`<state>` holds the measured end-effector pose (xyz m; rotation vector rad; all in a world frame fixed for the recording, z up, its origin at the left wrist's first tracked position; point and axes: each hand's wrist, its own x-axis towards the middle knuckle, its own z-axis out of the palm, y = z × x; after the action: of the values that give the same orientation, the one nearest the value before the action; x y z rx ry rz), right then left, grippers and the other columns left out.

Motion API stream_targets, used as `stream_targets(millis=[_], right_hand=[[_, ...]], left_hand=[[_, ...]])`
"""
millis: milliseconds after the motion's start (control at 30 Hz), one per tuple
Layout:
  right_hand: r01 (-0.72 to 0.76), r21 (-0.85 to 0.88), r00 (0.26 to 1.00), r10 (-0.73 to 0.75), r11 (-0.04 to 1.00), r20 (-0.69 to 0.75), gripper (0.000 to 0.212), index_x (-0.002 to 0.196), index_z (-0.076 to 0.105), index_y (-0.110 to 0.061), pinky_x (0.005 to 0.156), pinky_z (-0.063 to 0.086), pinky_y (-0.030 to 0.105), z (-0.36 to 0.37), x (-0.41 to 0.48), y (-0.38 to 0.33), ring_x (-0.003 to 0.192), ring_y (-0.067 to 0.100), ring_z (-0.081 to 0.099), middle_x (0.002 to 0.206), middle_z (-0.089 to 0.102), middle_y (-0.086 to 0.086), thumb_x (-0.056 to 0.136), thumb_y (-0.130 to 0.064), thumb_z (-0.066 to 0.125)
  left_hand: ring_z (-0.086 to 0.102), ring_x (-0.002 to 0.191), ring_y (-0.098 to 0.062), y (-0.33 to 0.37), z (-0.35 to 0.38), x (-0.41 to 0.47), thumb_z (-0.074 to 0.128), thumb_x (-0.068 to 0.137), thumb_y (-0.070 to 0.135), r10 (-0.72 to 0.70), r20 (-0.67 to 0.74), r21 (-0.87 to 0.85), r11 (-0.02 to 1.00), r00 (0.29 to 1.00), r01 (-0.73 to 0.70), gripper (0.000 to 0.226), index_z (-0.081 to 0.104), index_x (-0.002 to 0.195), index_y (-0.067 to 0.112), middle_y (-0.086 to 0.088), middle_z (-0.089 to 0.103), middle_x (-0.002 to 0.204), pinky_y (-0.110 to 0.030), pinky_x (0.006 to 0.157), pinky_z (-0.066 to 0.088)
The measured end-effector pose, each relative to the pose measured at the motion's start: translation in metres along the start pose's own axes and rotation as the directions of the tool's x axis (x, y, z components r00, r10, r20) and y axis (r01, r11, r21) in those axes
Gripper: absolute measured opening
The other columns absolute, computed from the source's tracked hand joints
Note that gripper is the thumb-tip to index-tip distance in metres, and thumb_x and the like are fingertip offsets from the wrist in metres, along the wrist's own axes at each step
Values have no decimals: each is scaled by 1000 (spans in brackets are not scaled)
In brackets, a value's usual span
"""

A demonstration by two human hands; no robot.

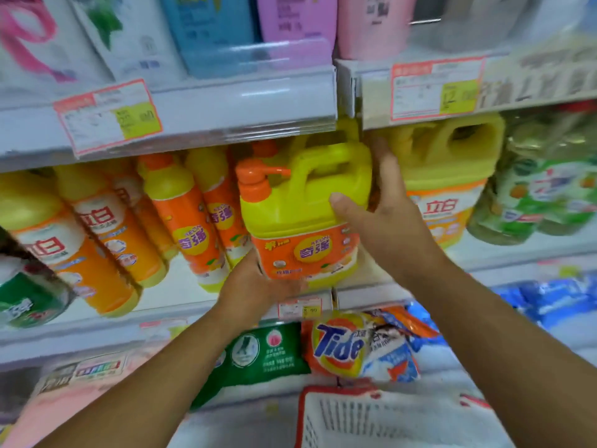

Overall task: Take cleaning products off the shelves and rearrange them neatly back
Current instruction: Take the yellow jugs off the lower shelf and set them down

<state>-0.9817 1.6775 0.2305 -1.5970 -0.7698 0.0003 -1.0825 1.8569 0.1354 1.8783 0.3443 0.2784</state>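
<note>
Head view. Holding a yellow detergent jug (303, 202) in both grips. With the right grip (384, 218), clasping its upper right side: thumb laid across the front of the shoulder, fingers wrapped round behind. With the left grip (258, 286), cupping the lower left corner of the base, fingers tucked under the orange label. Topped with an orange pump (255, 179) at upper left, moulded handle just beside it. Held roughly upright at the front edge of the middle shelf (181, 295); cannot tell whether resting on it. Just right of the right grip, a second yellow jug (452, 176) with an orange label. To the left, a row of orange-and-yellow bottles (181, 221), leaning left. Farther right, green bottles (542, 195), blurred. Above, a red-edged price tag (109, 118) on the shelf rail, with pastel containers (297, 24) over it. Below, a green pack (258, 350) beside a Tide bag (342, 347); nearest, a white basket (371, 421) with a red rim.
</note>
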Motion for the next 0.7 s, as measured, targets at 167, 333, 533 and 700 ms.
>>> stream_targets(millis=[167, 333, 533, 700], right_hand=[[-71, -187, 997, 64, 980, -46, 47, 131, 52, -40, 77, 56, 47, -12, -30, -54, 80, 21, 64, 91, 63, -23, 94, -13, 61], [-35, -266, 997, 15, 963, -79, 28, 106, 61, -43, 74, 55, 58, -4, -71, -120, 89, 35, 62, 93, 65, -3, 89, -21, 59], [-208, -89, 963, 220, 974, 155, 29, 102, 66, -29, 71, 61, 39, -1, -126, -171, 88, 16, 67, 92, 72, -9, 94, -2, 59], [-271, -49, 934, 275, 961, 228, 36, 116, 59, -41, 88, 56, 29, 5, -159, -162, 100, 4, 67, 111, 68, -10, 84, -54, 67]], left_hand=[[56, 104, -21, 15, -16, -34, 95, 59, 32, 131, -198, 65, 991, 971, -121, 61, 55, 105, 36, -3, 56, 112, -37, 85, 50], [60, 110, -9, 46, -43, -125, 94, 51, 45, 52, -72, -85, 995, 996, -58, 80, 51, 119, 47, 11, 57, 123, -29, 81, 58], [67, 112, -19, 58, -50, -227, 89, 66, 18, -72, 263, -239, 961, 962, 137, 69, 58, 128, 30, 3, 70, 121, -48, 96, 54], [72, 93, -19, 44, -45, -247, 90, 54, 29, -131, 157, -231, 959, 979, 166, 74, 60, 122, 29, 3, 75, 107, -40, 74, 60]])
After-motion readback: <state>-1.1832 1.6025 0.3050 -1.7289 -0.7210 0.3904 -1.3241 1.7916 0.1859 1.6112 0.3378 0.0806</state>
